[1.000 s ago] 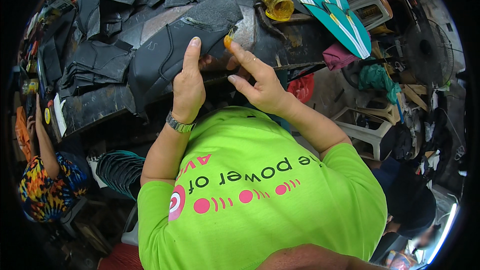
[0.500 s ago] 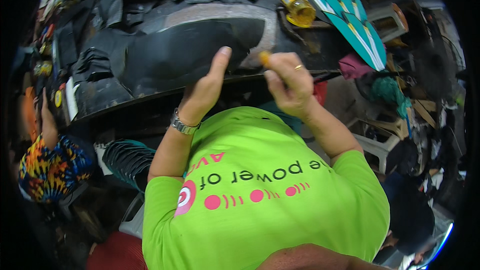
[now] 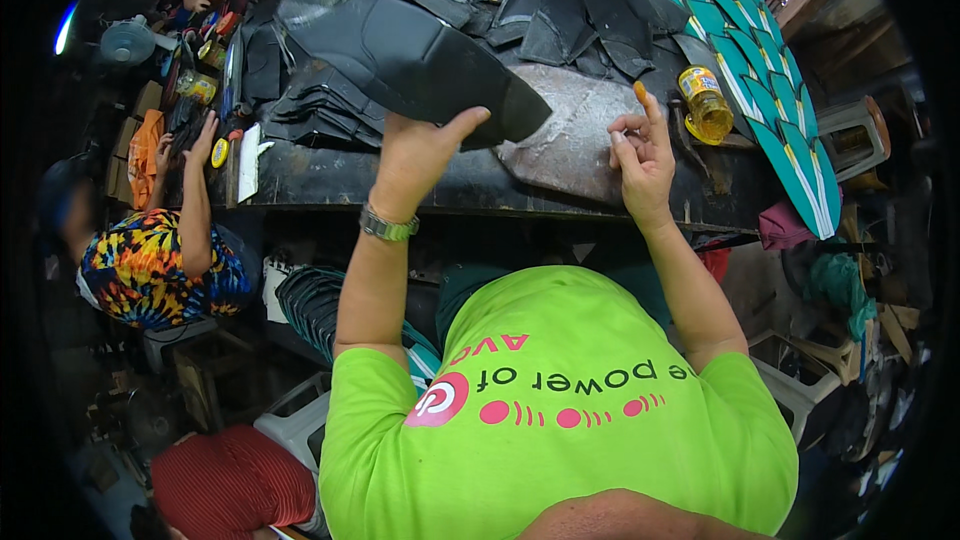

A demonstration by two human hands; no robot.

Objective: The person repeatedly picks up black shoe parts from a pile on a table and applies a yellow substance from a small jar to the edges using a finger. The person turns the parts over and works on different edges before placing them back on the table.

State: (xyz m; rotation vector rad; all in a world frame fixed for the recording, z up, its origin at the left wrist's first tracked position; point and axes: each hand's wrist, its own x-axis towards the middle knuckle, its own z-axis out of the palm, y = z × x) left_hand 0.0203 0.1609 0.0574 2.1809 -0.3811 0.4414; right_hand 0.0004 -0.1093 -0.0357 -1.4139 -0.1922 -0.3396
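Note:
My left hand point(image 3: 420, 158) grips the near edge of a large black shoe-upper piece point(image 3: 405, 52), its thumb lying along the front. The piece is raised and tilted above the table, its pointed end toward the right. To the right, my right hand point(image 3: 645, 152) holds nothing. Its index finger points up, with an orange-yellow coating or cover on the tip, and the other fingers are curled loosely. Between the hands lies a worn grey slab point(image 3: 570, 128). Beside my right hand, a jar of amber-yellow contents point(image 3: 707, 108) rests tilted on the table.
Black pieces are stacked point(image 3: 325, 105) left of the slab, and more point(image 3: 560, 0) are piled behind. Overlapping teal pieces with white strips point(image 3: 770, 110) cover a long stretch at right. A co-worker in a multicoloured shirt point(image 3: 165, 265) works at left.
My left hand has lifted the black piece off the slab, up and leftward. My right hand has moved away from the piece toward the jar, index finger raised. The view has shifted.

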